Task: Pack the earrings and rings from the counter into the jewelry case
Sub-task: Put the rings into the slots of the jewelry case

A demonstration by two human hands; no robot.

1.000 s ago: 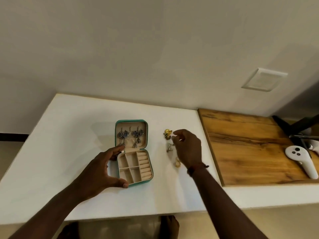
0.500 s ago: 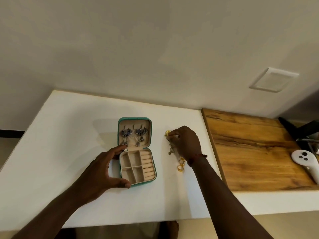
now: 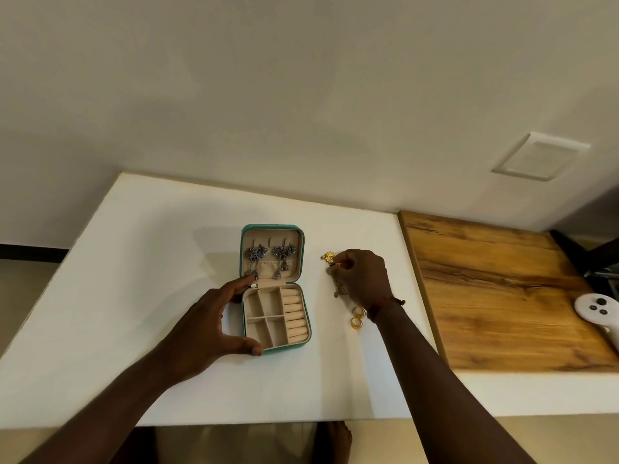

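A small teal jewelry case (image 3: 303,343) lies open on the white counter (image 3: 134,296). Two silver dangling earrings (image 3: 269,256) hang in its lid; its beige compartments and ring rolls hold nothing. My left hand (image 3: 207,329) grips the case's left side, thumb at the near corner, fingers at the hinge. My right hand (image 3: 365,279) is to the right of the case and pinches a gold earring (image 3: 330,257) at the fingertips. A darker earring (image 3: 339,291) lies partly under that hand. Two gold rings (image 3: 357,318) sit by my right wrist.
A wooden board (image 3: 502,289) covers the counter's right part, with a white controller (image 3: 599,313) at its right edge. The wall behind carries a white switch plate (image 3: 539,155). The counter's front edge runs close below my forearms.
My right hand moved forward from the darker earring to the gold earring and closed its fingertips on it. The view shifted, uncovering the two rings. My left hand stayed on the case.
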